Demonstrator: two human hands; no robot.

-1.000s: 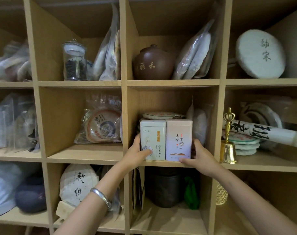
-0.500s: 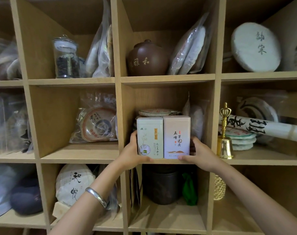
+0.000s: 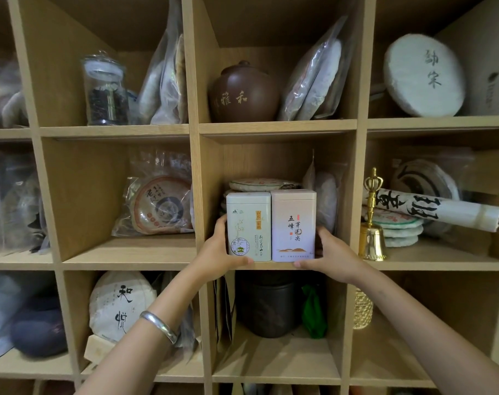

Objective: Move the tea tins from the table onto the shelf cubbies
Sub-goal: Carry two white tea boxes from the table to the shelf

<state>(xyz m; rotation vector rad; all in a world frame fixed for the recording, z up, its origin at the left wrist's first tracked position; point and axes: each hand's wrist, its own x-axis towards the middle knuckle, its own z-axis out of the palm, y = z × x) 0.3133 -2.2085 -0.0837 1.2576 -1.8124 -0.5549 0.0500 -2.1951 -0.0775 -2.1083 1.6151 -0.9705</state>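
Two tea tins stand side by side at the front edge of the middle cubby of the wooden shelf (image 3: 276, 127). The pale green tin (image 3: 248, 226) is on the left, the pink tin (image 3: 293, 225) on the right, and they touch. My left hand (image 3: 218, 252) grips the green tin's left side with the thumb under its front edge. My right hand (image 3: 332, 253) holds the pink tin's right side, thumb at its lower front. Wrapped tea cakes (image 3: 259, 184) lie stacked behind the tins.
A brass bell (image 3: 372, 223) stands in the cubby just to the right, beside a paper roll (image 3: 439, 210). A brown clay jar (image 3: 244, 94) sits above, a dark jar (image 3: 266, 306) below. Bagged tea cakes (image 3: 160, 205) and a glass jar (image 3: 105, 89) fill the left cubbies.
Both hands stayed on the tins. My left thumb slid from the green tin's front face down to its bottom edge. The tins hardly shifted on the shelf board.
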